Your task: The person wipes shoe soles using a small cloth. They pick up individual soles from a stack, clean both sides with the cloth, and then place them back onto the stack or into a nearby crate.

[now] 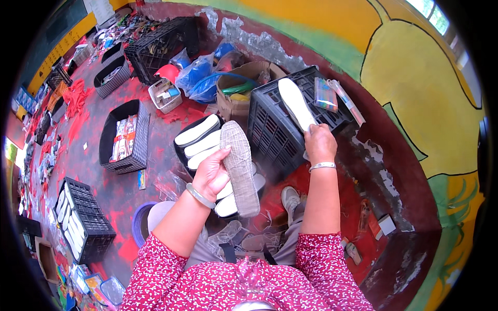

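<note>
My left hand (211, 175) is closed on a grey insole (239, 166) with a quilted, stitched face, held upright in front of me. In my right hand (320, 145) a white insole (293, 102) is gripped by one end, its other end pointing up and away over a black plastic crate (275, 132). Below and behind the grey insole stands a dark basket (180, 155) with several white insoles (198, 129) in it. The grey insole hides part of that basket.
On the crate's top lie a pack of coloured pens (326, 95) and a long slim packet (346, 101). A cardboard box (231, 106) and blue plastic-wrapped things (202, 78) stand beyond. At left are a checked basket (137, 160) and a crate of white insoles (98, 228). The painted wall (410, 78) bounds the right.
</note>
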`<state>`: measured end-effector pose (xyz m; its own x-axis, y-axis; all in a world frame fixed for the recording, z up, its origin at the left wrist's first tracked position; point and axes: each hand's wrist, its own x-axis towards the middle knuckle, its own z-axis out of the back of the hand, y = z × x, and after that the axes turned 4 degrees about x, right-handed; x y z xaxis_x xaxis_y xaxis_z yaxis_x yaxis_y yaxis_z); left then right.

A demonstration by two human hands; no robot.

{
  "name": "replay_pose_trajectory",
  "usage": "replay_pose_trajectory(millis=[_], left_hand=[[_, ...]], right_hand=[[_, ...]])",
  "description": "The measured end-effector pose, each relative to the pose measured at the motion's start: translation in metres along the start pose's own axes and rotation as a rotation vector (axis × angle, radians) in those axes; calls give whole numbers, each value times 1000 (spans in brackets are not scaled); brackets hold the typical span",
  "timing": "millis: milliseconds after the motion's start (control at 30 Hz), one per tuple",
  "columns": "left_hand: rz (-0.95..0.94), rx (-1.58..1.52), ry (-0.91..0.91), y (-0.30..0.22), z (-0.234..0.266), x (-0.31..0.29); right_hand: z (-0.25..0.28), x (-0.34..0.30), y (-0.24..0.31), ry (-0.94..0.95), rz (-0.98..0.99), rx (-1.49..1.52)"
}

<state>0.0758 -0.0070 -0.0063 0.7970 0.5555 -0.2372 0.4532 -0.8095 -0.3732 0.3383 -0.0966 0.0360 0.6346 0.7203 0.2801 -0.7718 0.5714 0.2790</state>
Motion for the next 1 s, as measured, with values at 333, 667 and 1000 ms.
replay_pose_trajectory(millis=[333,667,1000], left_hand=[[-127,94,60,9,-6,2],[-143,108,42,10,-14,3],[-151,118,31,14,-14,5]], right_hand=[[-2,15,-27,-402,7,436],[9,16,-66,-378,-224,1138],[28,5,-58,-316,116,507]])
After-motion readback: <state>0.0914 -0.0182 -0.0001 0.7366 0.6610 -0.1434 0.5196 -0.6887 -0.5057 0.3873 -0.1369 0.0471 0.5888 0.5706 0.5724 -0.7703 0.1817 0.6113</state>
